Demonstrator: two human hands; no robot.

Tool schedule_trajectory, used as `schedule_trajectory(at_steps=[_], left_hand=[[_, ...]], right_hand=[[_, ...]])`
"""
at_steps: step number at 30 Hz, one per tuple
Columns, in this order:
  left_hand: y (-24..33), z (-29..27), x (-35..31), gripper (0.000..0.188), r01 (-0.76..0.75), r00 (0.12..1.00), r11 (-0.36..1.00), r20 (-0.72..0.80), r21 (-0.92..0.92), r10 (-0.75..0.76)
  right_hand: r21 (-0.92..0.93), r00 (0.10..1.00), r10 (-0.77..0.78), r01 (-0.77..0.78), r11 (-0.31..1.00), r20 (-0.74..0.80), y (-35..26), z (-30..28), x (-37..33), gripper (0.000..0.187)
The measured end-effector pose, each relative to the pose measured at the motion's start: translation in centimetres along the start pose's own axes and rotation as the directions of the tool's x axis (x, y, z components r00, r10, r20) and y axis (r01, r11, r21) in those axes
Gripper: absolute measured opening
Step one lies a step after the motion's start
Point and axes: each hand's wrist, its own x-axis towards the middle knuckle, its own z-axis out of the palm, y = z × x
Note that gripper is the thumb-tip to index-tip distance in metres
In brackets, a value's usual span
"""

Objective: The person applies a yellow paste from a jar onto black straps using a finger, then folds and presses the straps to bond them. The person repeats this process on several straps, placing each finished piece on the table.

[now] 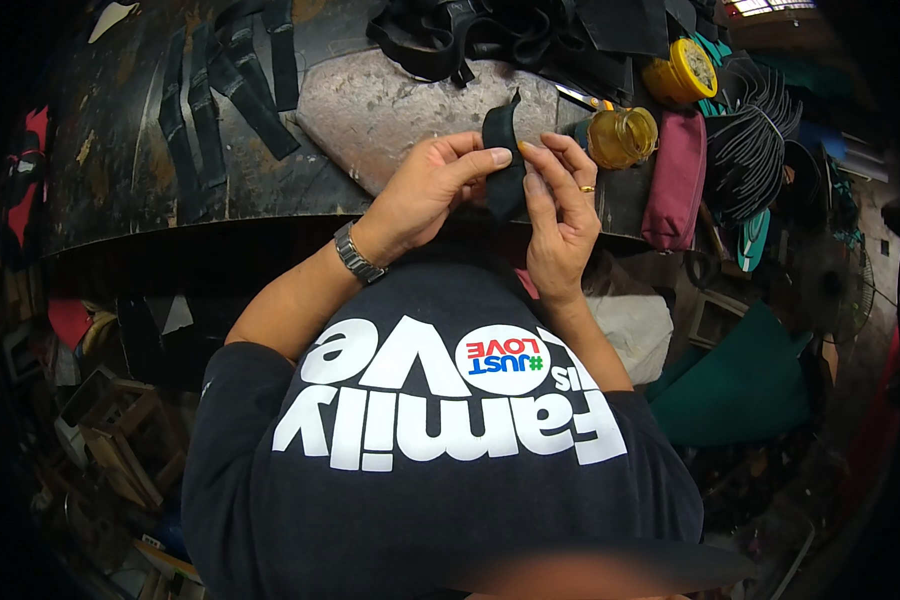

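Note:
My left hand [425, 190] is closed on a short black strip [503, 165], which looks like leather or fabric, its thumb lying across the front. The strip stands up from the grip, and its far end narrows to a curved tip. At the strip's right edge is my right hand [562, 215], a ring on one finger, its fingers loosely bent and apart. Its index fingertip, bearing a small yellowish spot, meets or nearly meets the strip. An uncapped glass jar [622, 138] with yellowish contents lies tilted just right of that hand.
Under and beyond my hands is a flat stone slab [370, 120] on the dark worktable [260, 200]. Several black strips [208, 110] lie left; a black heap [470, 35] sits at the back. A yellow tub [682, 72], maroon pouch [676, 180] and bundled black cords [750, 140] crowd the right.

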Motion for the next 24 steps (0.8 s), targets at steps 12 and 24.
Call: schedule_trajectory(at_steps=[12, 24], left_hand=[[-0.3, -0.5, -0.7, 0.017, 0.022, 0.999, 0.994, -0.027, -0.111, -0.025], [0.0, -1.5, -0.7, 0.021, 0.005, 0.999, 0.983, -0.030, -0.183, -0.011]], right_hand=[[-0.439, 0.944, -0.329, 0.309, 0.843, 0.033, 0.8, -0.5, 0.5, 0.037], [-0.383, 0.923, -0.322, 0.380, 0.842, 0.210, 0.7, -0.9, 1.2, 0.039]])
